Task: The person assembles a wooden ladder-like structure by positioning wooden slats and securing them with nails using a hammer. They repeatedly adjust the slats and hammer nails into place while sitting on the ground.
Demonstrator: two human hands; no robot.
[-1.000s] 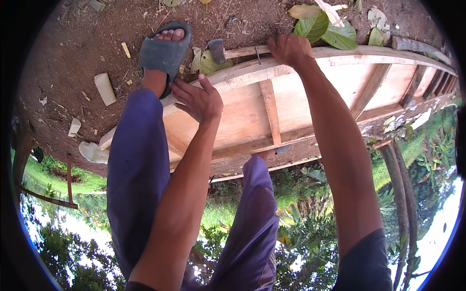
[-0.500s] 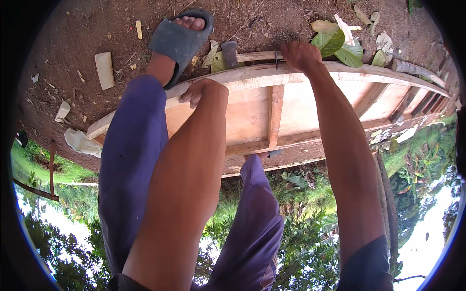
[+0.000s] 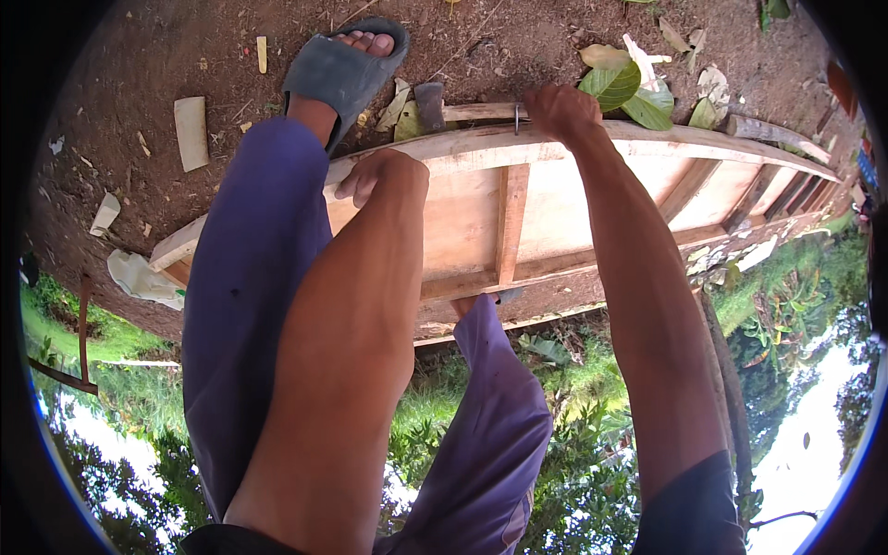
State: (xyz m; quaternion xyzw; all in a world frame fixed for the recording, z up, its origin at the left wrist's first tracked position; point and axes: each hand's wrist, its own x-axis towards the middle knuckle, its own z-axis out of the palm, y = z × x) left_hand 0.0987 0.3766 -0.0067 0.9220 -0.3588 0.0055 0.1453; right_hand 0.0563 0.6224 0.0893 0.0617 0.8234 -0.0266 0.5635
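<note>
A long wooden frame [image 3: 546,137] with a pale panel and crosspieces lies across in front of me, its edge rail bowed by the lens. My left hand [image 3: 379,173] rests on that rail, fingers curled over its edge. Farther right, my right hand [image 3: 562,111] is closed round the end of a wooden handle [image 3: 476,112] just beyond the rail. At the handle's left end is a dark grey metal head, so it looks like a hatchet [image 3: 429,104]. A thin metal piece, perhaps a nail [image 3: 516,118], stands at the rail beside my right hand.
My sandalled foot [image 3: 347,74] is beside the rail at the left; the other foot is beyond the frame. Green leaves [image 3: 629,88] lie by my right hand. Wood offcuts [image 3: 191,134] are scattered on the brown soil [image 3: 518,46]. A curved wood piece [image 3: 777,136] lies at the right.
The view has shifted slightly, so the frame and hands appear a little farther left. Both hands keep their places on the rail and the handle.
</note>
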